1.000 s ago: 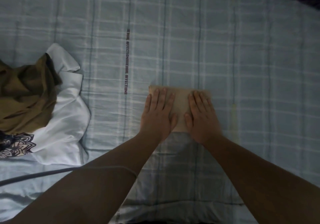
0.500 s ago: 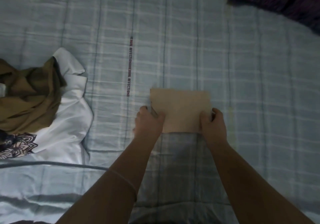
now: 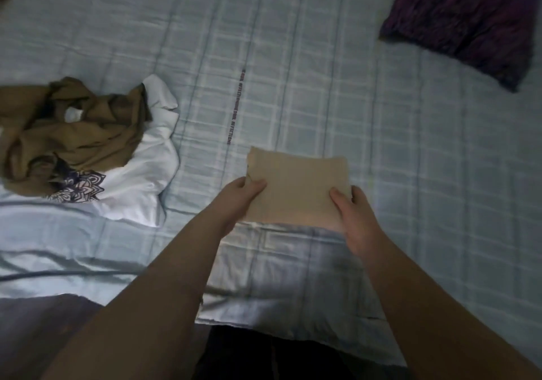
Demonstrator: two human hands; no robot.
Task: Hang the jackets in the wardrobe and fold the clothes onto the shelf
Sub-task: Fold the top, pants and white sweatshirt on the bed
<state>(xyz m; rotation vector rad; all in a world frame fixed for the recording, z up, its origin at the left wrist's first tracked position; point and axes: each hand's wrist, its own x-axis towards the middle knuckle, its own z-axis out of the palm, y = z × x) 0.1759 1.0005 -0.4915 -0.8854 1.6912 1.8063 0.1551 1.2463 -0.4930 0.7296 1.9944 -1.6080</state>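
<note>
- Bed [image 3: 381, 145] w/ plaid sheet is carrying everything; unfolded pile, olive garment [image 3: 73, 133] over white shirt [image 3: 146, 180], is waiting well to the left.
- Folded tan cloth [image 3: 296, 189] is sitting near bed's front edge, gripped at both sides.
- Risk: layers probably slipping apart if the grip is uneven.
- Left hand [image 3: 237, 200] & right hand [image 3: 356, 218] are both pinching it, thumbs on top.

Probably a home bedroom: a plaid bedsheet [image 3: 293, 71], loose clothes [image 3: 88, 145], a purple pillow [image 3: 463, 18].
</note>
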